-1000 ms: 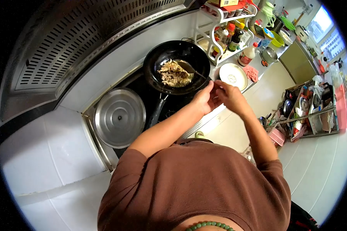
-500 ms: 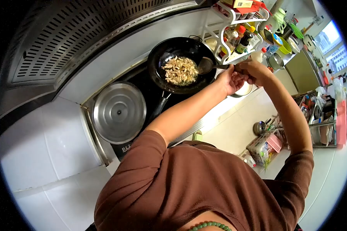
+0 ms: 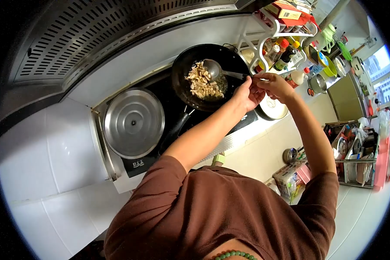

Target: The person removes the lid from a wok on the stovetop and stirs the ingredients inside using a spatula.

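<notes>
A metal wok spatula [image 3: 212,68] rests its rounded head in the black wok [image 3: 180,82], against the pale sliced, meat-like food [image 3: 199,80]. Its handle slants up to the right, and both hands meet at the handle's end. My left hand [image 3: 247,95] is closed at the handle with its thumb along it. My right hand [image 3: 274,86] is wrapped over the end, its fingers curled and touching the left hand. The grip itself is partly hidden by the fingers. Oil glistens on the wok's bottom beside the food.
Left of the wok, a round metal lid [image 3: 134,123] lies on the black cooktop [image 3: 136,164]. The wok's handle [image 3: 177,125] points toward my body. A pale plate [image 3: 274,108] sits below my right hand. A white rack [image 3: 264,37] holds several bottles at the back right.
The spatula head has moved left and away from me, into the food. The food is bunched toward the wok's left, exposing oily bottom. Both hands have shifted slightly left.
</notes>
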`<state>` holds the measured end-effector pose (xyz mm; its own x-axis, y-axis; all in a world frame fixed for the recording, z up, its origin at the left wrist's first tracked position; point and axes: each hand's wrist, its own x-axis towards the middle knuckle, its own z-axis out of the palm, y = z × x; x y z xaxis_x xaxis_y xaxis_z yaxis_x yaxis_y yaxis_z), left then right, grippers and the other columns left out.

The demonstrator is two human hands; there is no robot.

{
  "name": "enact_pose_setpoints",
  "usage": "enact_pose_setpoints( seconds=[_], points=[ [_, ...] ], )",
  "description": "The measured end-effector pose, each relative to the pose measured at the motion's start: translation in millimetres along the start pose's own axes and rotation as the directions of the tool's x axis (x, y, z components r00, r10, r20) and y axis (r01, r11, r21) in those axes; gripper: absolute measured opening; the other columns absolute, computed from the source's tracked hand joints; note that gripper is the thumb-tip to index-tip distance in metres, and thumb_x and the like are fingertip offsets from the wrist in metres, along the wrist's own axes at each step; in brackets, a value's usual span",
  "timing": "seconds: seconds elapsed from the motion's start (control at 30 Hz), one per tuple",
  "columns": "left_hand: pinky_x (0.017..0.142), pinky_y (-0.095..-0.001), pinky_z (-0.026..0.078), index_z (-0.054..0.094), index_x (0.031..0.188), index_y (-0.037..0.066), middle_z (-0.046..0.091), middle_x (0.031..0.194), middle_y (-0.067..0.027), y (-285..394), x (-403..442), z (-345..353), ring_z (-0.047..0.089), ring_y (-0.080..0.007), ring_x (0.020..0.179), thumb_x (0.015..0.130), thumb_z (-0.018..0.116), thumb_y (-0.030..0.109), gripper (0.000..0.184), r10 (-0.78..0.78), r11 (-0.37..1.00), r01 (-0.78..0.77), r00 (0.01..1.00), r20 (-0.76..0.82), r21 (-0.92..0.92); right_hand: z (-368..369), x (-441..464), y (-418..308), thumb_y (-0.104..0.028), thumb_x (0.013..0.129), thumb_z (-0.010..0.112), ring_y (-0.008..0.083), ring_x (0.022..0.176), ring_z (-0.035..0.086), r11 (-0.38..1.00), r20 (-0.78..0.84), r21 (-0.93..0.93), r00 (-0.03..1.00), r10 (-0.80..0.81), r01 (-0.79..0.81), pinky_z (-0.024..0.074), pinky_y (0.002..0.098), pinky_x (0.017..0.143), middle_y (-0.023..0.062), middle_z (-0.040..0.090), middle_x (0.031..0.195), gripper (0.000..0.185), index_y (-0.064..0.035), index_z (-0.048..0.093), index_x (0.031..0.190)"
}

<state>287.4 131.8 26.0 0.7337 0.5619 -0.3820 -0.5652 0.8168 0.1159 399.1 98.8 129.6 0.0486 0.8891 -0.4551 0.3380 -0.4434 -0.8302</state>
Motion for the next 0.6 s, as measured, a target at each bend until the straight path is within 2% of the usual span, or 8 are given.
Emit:
enact_pose_setpoints(
  seconds=[0.07, 0.1, 0.2, 0.23, 0.33, 0.37, 0.5, 0.6],
  points=[
    [0.083, -0.0373, 0.047, 0.053, 0.098, 0.012, 0.059, 0.088, -0.0046, 1, -18, 2, 0.056, -0.0203, 0.087, 0.095, 0.036, 0.044, 0.037, -0.020, 0.999, 0.021, 1.000, 0.020, -0.045, 6, -13, -5, -0.014, 0.086, 0.057, 0.0011, 0.054, 0.045, 0.970, 0.023, -0.210, 0.993, -0.118, 0.120, 0.0320, 0.0171, 0.042, -0.0014, 0.061, 0.075, 0.032, -0.0077, 0.057, 0.117],
    [0.087, -0.0376, 0.047, 0.053, 0.100, 0.012, 0.059, 0.088, -0.0039, -1, -36, 8, 0.056, -0.0200, 0.089, 0.095, 0.036, 0.043, 0.036, -0.016, 0.999, 0.017, 0.999, 0.028, -0.043, 13, -23, -10, -0.008, 0.085, 0.056, 0.0049, 0.063, 0.054, 0.943, 0.043, -0.247, 0.975, -0.217, 0.221, 0.0424, 0.0205, 0.051, 0.0013, 0.064, 0.082, 0.034, -0.0020, 0.056, 0.118],
    [0.090, -0.0375, 0.046, 0.053, 0.102, 0.012, 0.059, 0.093, -0.0033, -8, -69, 0, 0.056, -0.0196, 0.092, 0.095, 0.036, 0.042, 0.035, -0.035, 0.999, 0.040, 0.989, 0.144, -0.029, 20, -38, -3, -0.009, 0.078, 0.059, 0.0189, 0.081, 0.064, 0.805, 0.088, -0.409, 0.897, -0.433, 0.429, 0.0491, 0.0283, 0.074, 0.0120, 0.067, 0.093, 0.036, -0.0015, 0.059, 0.113],
    [0.091, -0.0375, 0.045, 0.053, 0.103, 0.012, 0.060, 0.098, -0.0034, -9, -74, -5, 0.056, -0.0196, 0.094, 0.094, 0.037, 0.043, 0.036, -0.038, 0.998, 0.046, 0.978, 0.205, -0.033, 23, -47, -6, -0.007, 0.075, 0.058, 0.0239, 0.087, 0.065, 0.773, 0.054, -0.505, 0.907, -0.417, 0.385, 0.0489, 0.0321, 0.078, 0.0149, 0.066, 0.098, 0.035, -0.0020, 0.060, 0.110],
    [0.090, -0.0376, 0.045, 0.053, 0.104, 0.012, 0.061, 0.099, -0.0035, -10, -79, -1, 0.056, -0.0197, 0.095, 0.093, 0.039, 0.045, 0.037, -0.069, 0.996, 0.080, 0.960, 0.272, -0.029, 32, -65, -21, -0.007, 0.075, 0.057, 0.0266, 0.087, 0.065, 0.765, -0.024, -0.559, 0.916, -0.402, 0.321, 0.0494, 0.0333, 0.077, 0.0157, 0.066, 0.095, 0.032, -0.0032, 0.061, 0.107],
    [0.086, -0.0372, 0.048, 0.054, 0.096, 0.012, 0.062, 0.092, -0.0026, -9, -77, 5, 0.058, -0.0193, 0.090, 0.092, 0.044, 0.045, 0.035, -0.053, 0.998, 0.060, 0.978, 0.204, -0.030, 30, -62, -18, -0.010, 0.077, 0.057, 0.0260, 0.085, 0.065, 0.764, -0.041, -0.536, 0.892, -0.449, 0.360, 0.0496, 0.0336, 0.075, 0.0155, 0.066, 0.093, 0.029, -0.0029, 0.062, 0.104],
    [0.088, -0.0371, 0.047, 0.053, 0.106, 0.012, 0.061, 0.099, -0.0043, 6, -38, 11, 0.057, -0.0209, 0.096, 0.092, 0.039, 0.049, 0.042, -0.021, 1.000, 0.020, 0.978, 0.209, 0.006, 20, -28, -20, -0.013, 0.079, 0.056, 0.0265, 0.078, 0.065, 0.809, -0.140, -0.517, 0.904, -0.404, 0.281, 0.0498, 0.0341, 0.070, 0.0185, 0.065, 0.086, 0.025, -0.0029, 0.064, 0.100],
    [0.087, -0.0388, 0.048, 0.052, 0.107, 0.010, 0.062, 0.099, -0.0066, 25, -2, 11, 0.058, -0.0224, 0.096, 0.092, 0.037, 0.050, 0.046, -0.025, 1.000, 0.022, 0.974, 0.224, 0.015, 13, 5, -23, -0.018, 0.078, 0.058, 0.0268, 0.068, 0.065, 0.749, -0.157, -0.562, 0.845, -0.512, 0.350, 0.0499, 0.0357, 0.065, 0.0173, 0.065, 0.075, 0.022, -0.0035, 0.066, 0.093]
  ],
)
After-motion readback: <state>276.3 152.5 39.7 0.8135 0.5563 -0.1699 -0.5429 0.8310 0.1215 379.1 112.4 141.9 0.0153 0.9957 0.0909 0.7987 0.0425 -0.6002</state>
